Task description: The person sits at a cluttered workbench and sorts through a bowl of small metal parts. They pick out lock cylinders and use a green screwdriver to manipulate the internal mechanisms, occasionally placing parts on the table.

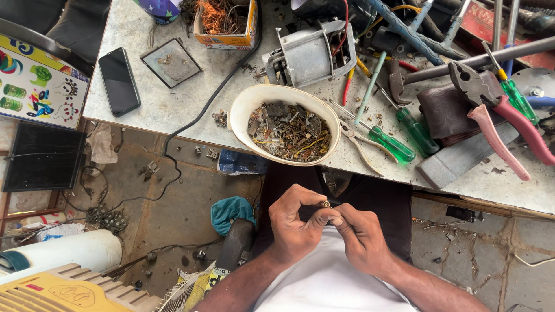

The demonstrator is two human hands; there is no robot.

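Observation:
My left hand (295,222) and my right hand (361,234) meet in front of my chest, below the workbench edge. Together their fingertips pinch a small metal part (326,204), a little ring or nut, too small to tell. Both hands are closed around it, thumbs and forefingers touching. Just beyond the hands, a white oval bowl (243,107) full of small screws, nuts and wire scraps sits at the near edge of the bench.
On the bench: a black phone (119,81), a small square glass plate (171,62), a grey motor housing (309,55), green-handled screwdrivers (393,144), pink-handled pliers (497,112), a cardboard box of copper wire (225,20). A black cable (196,115) hangs to the floor.

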